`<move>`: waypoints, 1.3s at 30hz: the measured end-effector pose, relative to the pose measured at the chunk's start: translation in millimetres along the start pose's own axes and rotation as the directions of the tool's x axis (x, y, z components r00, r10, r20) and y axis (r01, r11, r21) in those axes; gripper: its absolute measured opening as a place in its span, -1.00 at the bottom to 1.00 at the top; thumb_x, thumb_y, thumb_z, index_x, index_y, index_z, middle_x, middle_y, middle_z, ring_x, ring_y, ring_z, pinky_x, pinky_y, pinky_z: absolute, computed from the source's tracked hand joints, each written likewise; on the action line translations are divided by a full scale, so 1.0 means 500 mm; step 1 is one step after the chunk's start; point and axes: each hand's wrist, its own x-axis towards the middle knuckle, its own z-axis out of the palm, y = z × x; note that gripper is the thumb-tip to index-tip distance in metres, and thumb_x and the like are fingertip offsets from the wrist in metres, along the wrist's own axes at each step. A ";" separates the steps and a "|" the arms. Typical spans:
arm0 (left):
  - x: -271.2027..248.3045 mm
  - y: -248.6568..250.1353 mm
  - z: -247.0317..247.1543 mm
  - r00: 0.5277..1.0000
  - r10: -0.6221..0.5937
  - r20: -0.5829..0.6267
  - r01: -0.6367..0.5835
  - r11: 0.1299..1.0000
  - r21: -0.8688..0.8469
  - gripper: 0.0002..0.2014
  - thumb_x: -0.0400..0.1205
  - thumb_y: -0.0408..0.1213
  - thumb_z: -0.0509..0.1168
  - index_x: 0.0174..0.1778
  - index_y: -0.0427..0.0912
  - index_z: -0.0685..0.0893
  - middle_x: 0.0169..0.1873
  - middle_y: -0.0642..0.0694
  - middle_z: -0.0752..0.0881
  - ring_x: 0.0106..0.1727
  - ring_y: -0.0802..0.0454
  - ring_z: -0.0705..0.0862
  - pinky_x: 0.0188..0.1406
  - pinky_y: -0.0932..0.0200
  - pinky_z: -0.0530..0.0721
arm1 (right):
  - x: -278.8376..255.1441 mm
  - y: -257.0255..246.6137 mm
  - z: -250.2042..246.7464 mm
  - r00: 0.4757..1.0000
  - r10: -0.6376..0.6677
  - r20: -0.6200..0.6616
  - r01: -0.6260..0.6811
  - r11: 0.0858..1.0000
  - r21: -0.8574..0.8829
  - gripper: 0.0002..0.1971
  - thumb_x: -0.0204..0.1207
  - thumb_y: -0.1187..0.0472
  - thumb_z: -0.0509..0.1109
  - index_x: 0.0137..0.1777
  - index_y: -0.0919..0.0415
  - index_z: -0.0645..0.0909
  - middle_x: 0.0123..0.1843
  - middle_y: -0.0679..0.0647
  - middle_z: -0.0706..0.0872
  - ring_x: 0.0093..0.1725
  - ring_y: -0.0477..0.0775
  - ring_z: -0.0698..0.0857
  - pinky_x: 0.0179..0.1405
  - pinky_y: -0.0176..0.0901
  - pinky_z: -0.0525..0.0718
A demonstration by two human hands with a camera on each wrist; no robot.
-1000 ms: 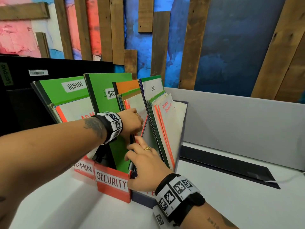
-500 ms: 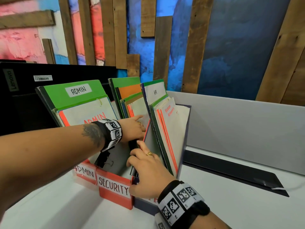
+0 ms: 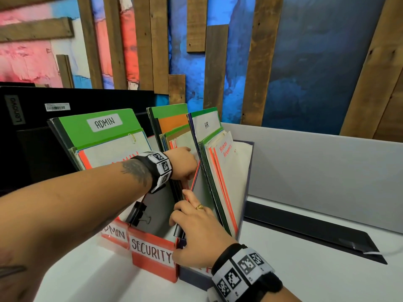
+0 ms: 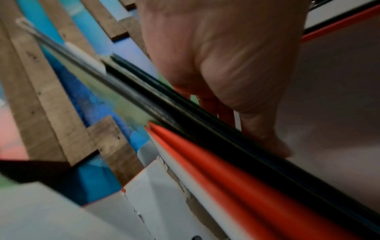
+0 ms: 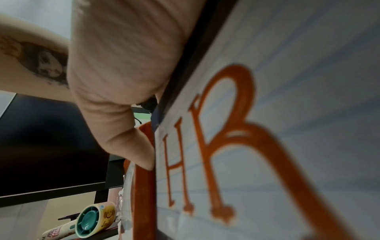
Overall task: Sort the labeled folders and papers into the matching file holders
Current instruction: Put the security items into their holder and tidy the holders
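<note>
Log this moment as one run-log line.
left hand: holds papers in SECURITY holder | right hand: on folder edges at HR holder | sorting ongoing

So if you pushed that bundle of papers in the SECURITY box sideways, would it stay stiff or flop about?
Probably flops some: the SECURITY stack is thin folders and loose sheets, already leaning. The left hand grips its edge and the right hand is against its lower edge, which hints it needs holding. The SECURITY holder looks like light card, so it may slide.

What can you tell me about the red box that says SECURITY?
The SECURITY holder is a red, cardboard-looking box with a white handwritten label on its front. It stands upright on the white desk, pressed between the ADMIN and HR holders. Folders lean inside it, and a black binder clip sits on its rim.
</note>
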 end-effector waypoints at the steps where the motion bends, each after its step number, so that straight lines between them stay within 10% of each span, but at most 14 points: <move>1: 0.005 -0.003 -0.003 1.000 -0.002 -0.002 0.002 1.000 0.011 -0.65 0.61 0.11 0.36 -0.20 -0.10 0.82 -0.20 -0.03 0.81 -0.12 -0.14 0.74 0.43 -0.07 0.53 | 0.000 0.000 0.001 1.000 -0.001 0.000 0.001 1.000 0.007 -0.56 0.32 0.01 0.54 0.16 0.07 0.55 0.35 -0.10 0.44 0.75 -0.05 -0.17 0.54 0.23 0.28; 5: 0.009 0.004 0.003 0.999 0.007 0.033 -0.009 0.998 0.066 -0.72 0.64 -0.08 0.35 -0.29 -0.18 0.74 -0.27 -0.10 0.79 -0.20 -0.21 0.75 0.00 0.04 0.73 | -0.001 0.000 0.000 1.000 -0.003 -0.007 0.004 1.000 0.024 -0.58 0.32 0.03 0.55 0.14 0.09 0.56 0.32 -0.09 0.45 0.75 -0.05 -0.14 0.49 0.21 0.29; 19: 0.002 0.036 0.001 0.992 0.019 0.122 -0.033 0.993 0.114 -0.78 0.75 -0.26 0.25 -0.04 -0.23 0.80 -0.03 -0.19 0.82 0.04 -0.22 0.76 0.18 0.01 0.67 | 0.001 -0.001 0.001 1.000 -0.006 -0.008 0.006 1.000 -0.004 -0.59 0.30 0.01 0.55 0.11 0.06 0.55 0.30 -0.08 0.46 0.72 0.00 -0.05 0.49 0.22 0.32; 24: -0.005 0.031 0.026 1.000 0.017 0.026 -0.020 0.992 0.126 -0.78 0.70 -0.26 0.26 -0.29 -0.06 0.62 -0.14 -0.09 0.81 -0.11 -0.17 0.75 -0.09 0.12 0.50 | 0.002 0.001 -0.001 1.000 -0.016 -0.007 0.016 1.000 -0.012 -0.59 0.29 -0.01 0.55 0.10 0.04 0.55 0.28 -0.10 0.46 0.70 0.01 0.00 0.46 0.20 0.36; 27: -0.004 0.028 0.048 0.999 -0.002 -0.044 0.005 0.998 0.059 -0.75 0.67 -0.10 0.26 -0.23 -0.08 0.76 -0.16 -0.03 0.80 -0.09 -0.14 0.74 0.17 0.03 0.60 | 0.003 0.003 0.003 1.000 -0.016 -0.009 0.016 1.000 -0.018 -0.59 0.28 -0.04 0.55 0.09 0.02 0.54 0.28 -0.12 0.46 0.70 0.02 0.02 0.46 0.21 0.38; 31: -0.019 0.017 0.055 0.998 0.054 -0.012 -0.053 0.996 0.071 -0.59 0.56 0.28 0.31 0.08 0.05 0.78 0.13 0.02 0.75 0.28 -0.04 0.65 0.60 -0.23 0.27 | 0.007 0.007 0.007 1.000 -0.020 -0.021 0.019 0.999 -0.029 -0.58 0.26 -0.05 0.55 0.06 0.01 0.53 0.27 -0.12 0.47 0.72 -0.01 -0.02 0.41 0.19 0.39; 39: -0.155 -0.020 0.050 0.949 0.021 -0.314 -0.026 1.000 -0.012 -0.66 0.55 0.06 0.39 0.23 0.09 0.73 0.29 -0.02 0.65 0.43 -0.12 0.55 0.38 -0.11 0.47 | 0.006 0.004 0.003 1.000 -0.002 0.004 0.002 0.999 -0.046 -0.58 0.29 -0.11 0.55 0.10 -0.04 0.54 0.28 -0.15 0.47 0.73 -0.06 -0.06 0.47 0.24 0.41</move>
